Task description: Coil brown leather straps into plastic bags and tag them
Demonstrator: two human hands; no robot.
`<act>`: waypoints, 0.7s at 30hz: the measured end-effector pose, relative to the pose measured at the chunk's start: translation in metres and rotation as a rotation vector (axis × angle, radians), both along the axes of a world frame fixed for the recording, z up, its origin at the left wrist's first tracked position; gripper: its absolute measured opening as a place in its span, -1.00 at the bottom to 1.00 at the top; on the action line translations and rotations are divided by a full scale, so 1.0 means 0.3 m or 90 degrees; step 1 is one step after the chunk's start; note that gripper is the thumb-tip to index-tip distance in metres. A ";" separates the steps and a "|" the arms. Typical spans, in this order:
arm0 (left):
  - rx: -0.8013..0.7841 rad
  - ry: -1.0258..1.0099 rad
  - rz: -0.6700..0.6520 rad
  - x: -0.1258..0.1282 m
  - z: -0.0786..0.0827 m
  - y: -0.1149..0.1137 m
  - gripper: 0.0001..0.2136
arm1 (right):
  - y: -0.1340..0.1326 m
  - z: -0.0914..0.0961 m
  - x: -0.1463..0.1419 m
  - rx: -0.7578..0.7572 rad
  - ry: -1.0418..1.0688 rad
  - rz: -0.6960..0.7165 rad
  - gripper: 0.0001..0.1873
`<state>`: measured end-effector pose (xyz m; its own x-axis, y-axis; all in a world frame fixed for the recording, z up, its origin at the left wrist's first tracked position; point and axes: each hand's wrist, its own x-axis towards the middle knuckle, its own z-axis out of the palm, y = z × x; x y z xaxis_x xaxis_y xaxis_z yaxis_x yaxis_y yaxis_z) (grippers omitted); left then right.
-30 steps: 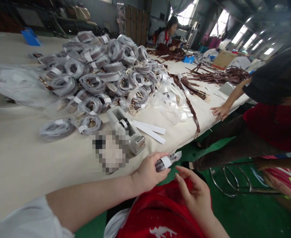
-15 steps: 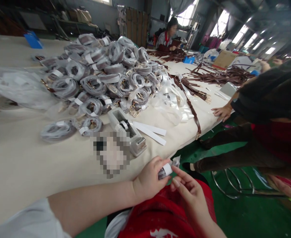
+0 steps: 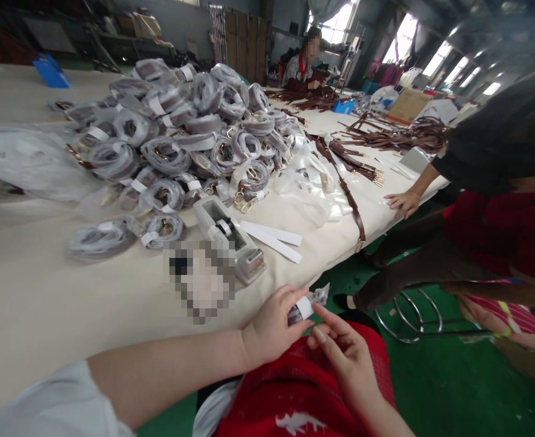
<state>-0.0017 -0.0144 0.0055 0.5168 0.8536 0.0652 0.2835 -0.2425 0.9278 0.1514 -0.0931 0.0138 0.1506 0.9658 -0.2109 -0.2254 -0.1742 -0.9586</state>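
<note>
My left hand [image 3: 271, 325] is closed around a coiled strap [image 3: 293, 314] in greyish clear plastic, with a white paper band [image 3: 304, 307] across it. A loose twist of the wrapping sticks out beyond the band. My right hand [image 3: 344, 346] is beside it, its index fingertip at the band's edge. The thumb is apart from that finger and the other fingers are loosely curled, with nothing visible between them. Both hands are above my red apron [image 3: 285, 388], just off the table edge. Close by on the table are a tape dispenser [image 3: 228, 240] and white paper strips [image 3: 276, 241].
A large pile of wrapped strap coils [image 3: 162, 155] covers the table's middle. Clear plastic bags [image 3: 310, 182] and brown straps [image 3: 349, 197] lie right of it. A co-worker's hand [image 3: 404, 203] rests on the table edge. Another person [image 3: 300, 67] sits at the back.
The view has shifted slightly. My hands keep nearly the same pose on the coiled strap. The co-worker at right has shifted posture, with the hand still on the table.
</note>
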 end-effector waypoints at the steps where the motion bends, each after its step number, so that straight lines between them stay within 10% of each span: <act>1: -0.004 0.001 0.003 0.000 -0.002 -0.002 -0.53 | -0.002 -0.005 -0.001 -0.011 0.029 0.005 -0.59; 10: 0.026 -0.013 -0.004 -0.010 0.005 0.001 -0.54 | -0.032 -0.035 -0.016 -0.009 0.018 0.077 -0.42; 17: -0.057 -0.034 -0.064 -0.004 0.037 0.021 -0.56 | 0.005 0.061 0.123 0.194 -0.480 0.015 -0.46; 21: -0.146 -0.049 -0.120 -0.013 0.051 0.002 -0.55 | 0.019 0.046 0.171 0.071 -0.391 0.192 -0.36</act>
